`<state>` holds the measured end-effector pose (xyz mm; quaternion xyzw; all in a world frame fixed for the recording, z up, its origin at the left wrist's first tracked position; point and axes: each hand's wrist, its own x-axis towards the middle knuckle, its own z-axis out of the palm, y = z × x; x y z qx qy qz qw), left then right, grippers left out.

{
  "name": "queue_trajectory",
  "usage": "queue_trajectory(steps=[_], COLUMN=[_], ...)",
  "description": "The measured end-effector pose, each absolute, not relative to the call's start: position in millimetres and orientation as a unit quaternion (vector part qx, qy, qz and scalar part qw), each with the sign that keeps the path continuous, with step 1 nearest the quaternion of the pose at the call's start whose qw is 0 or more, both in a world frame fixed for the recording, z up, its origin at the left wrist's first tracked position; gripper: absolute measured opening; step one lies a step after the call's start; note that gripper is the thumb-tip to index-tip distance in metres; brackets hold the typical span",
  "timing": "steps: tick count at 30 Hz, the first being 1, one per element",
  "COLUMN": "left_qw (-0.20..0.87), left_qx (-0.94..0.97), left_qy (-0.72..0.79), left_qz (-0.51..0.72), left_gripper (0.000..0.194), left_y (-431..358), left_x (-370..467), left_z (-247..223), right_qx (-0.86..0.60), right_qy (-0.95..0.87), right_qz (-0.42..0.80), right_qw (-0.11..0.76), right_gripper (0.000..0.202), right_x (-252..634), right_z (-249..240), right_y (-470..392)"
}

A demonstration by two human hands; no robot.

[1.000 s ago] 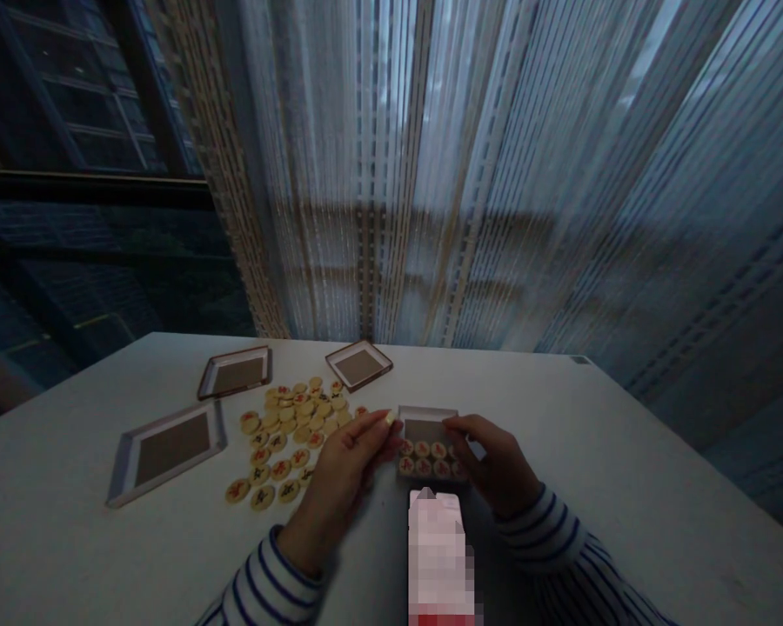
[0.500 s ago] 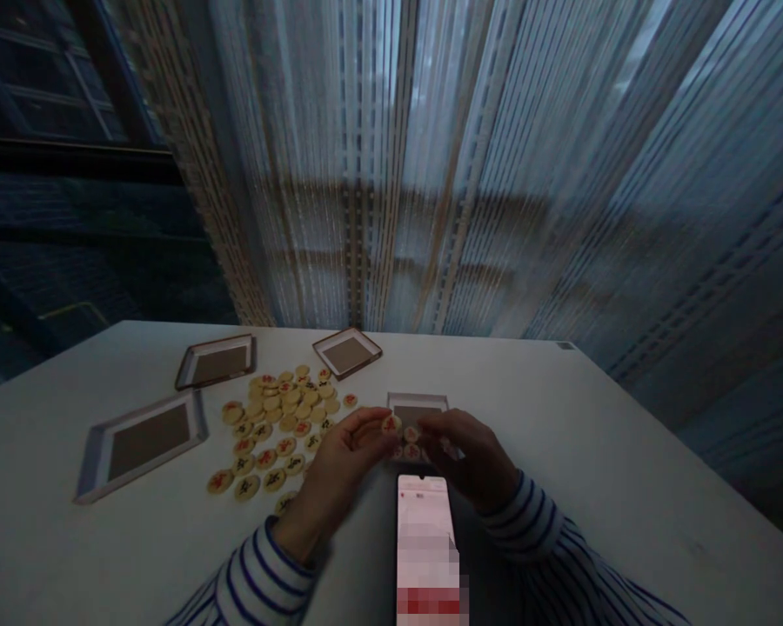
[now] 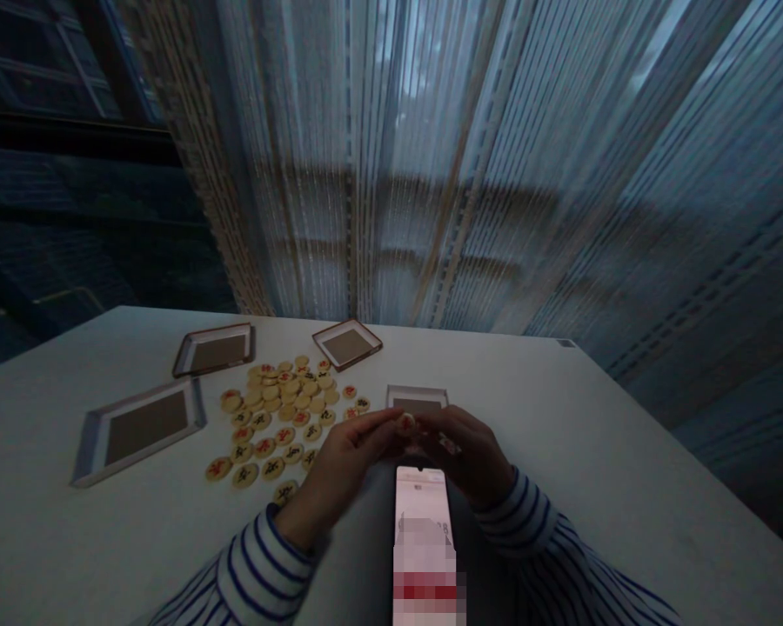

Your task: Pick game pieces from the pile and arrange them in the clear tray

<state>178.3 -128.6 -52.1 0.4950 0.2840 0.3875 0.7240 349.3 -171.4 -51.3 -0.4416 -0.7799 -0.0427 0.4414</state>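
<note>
Just above a small white-rimmed tray [image 3: 418, 391], a round Chinese chess piece [image 3: 405, 423] with a red character sits between my fingertips. My left hand [image 3: 345, 456] pinches it from the left, its fingers closed. From the other side my right hand [image 3: 473, 452] meets it, with fingers bent together and touching the piece. More red-marked pieces [image 3: 449, 443] show in part by the right fingers. Both hands cover most of the tray and what lies in it.
Many loose Chinese chess pieces [image 3: 287, 400], red and black, some face down, lie left of my hands. Three more shallow trays stand around them: near left [image 3: 140, 430], far left [image 3: 215, 350], back [image 3: 347, 345]. A lit phone [image 3: 424, 513] lies in front of me.
My left hand has carried the pinched piece rightward to my right hand's fingertips. The hands are closer together and hide more of the tray. The view has tipped slightly.
</note>
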Motion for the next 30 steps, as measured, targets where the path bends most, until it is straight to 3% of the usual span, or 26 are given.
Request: queue_trajectory(steps=[17, 30], left_qw=[0.722, 0.621], left_qx=[0.457, 0.545], left_qy=[0.314, 0.379], left_qz=[0.413, 0.417], left_gripper=[0.027, 0.032], left_y=[-129.5, -126.9], left_x=[184.0, 181.3], left_z=[-56.9, -54.7], right_qx=[-0.430, -0.469], right_qy=[-0.774, -0.764], right_qz=[-0.096, -0.113], right_qw=[0.454, 0.429], right_gripper=[0.017, 0.015], right_x=[343.2, 348.0], right_z=[-57.4, -59.8], right_y=[-168.8, -166.5])
